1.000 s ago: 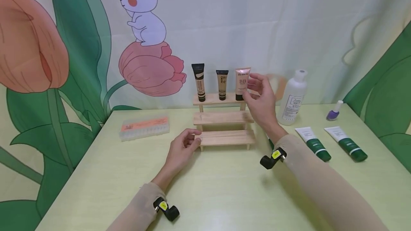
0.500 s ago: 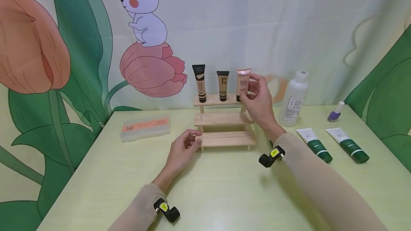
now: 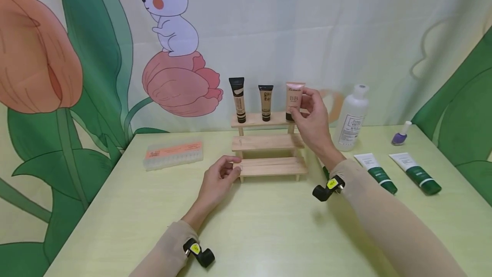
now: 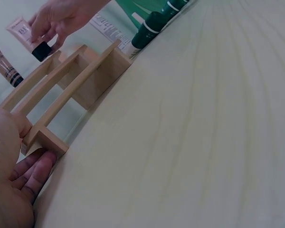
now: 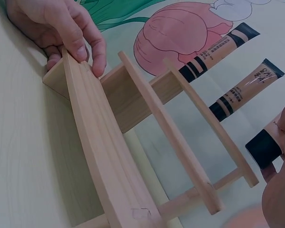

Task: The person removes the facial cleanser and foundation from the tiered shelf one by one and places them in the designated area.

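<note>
A three-step wooden display rack stands near the back of the table. My left hand grips the left end of its lowest step, thumb on top and fingers at the side panel. At the right end of the top step, my right hand pinches a pink BB cream tube, black cap down. In the right wrist view the tube's cap looks slightly apart from the step. On the same step stand a taller black-topped cosmetic tube at the left and a smaller gold-toned tube in the middle.
Left of the rack lies a flat clear box with an orange label. To the right are a white bottle, a purple nail polish bottle and two green-and-white tubes. A further green item is mostly behind my right wrist.
My right hand has closed more around the pink BB cream tube, which has shifted slightly to the right and now shows its label more squarely. My left hand stays on the rack.
</note>
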Available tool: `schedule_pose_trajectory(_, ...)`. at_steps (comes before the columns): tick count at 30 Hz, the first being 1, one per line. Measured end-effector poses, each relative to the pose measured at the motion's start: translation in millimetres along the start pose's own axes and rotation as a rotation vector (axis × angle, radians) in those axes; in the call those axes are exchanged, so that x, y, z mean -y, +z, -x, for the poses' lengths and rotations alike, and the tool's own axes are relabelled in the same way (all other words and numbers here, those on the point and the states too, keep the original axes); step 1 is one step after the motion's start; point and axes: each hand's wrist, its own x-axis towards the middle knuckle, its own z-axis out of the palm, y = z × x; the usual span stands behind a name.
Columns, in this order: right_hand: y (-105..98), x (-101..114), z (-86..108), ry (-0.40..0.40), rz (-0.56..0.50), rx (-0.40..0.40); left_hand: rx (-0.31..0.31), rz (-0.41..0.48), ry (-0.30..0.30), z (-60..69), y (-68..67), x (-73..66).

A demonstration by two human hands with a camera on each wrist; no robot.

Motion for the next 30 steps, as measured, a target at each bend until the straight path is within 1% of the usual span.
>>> schedule_pose_trajectory(4,-10,7,2.3,-0.002,0.001,-0.014,-0.001,0.003,0.003,-0.1,0.2,0.8)
schedule_pose_trajectory(10,-32,19,8.9,0.004,0.026,-0.060,0.008,0.004,0.003,-0.1,0.6,1.2)
schedule_pose_trajectory(15,-54,30,15.9,-0.009,0.001,-0.083,0.006,0.006,0.010,-0.2,0.4,1.6)
schedule_pose_trajectory(17,-66,34,20.1,-0.013,0.007,-0.096,0.008,0.008,0.010,-0.1,0.8,1.7)
schedule_pose_trajectory(22,-94,41,29.1,-0.019,0.017,-0.154,0.012,0.002,0.002,1.0,0.8,0.6)
schedule_pose_trajectory(30,-136,53,36.9,-0.030,-0.096,-0.237,0.015,-0.014,0.011,1.8,-0.1,-2.3)
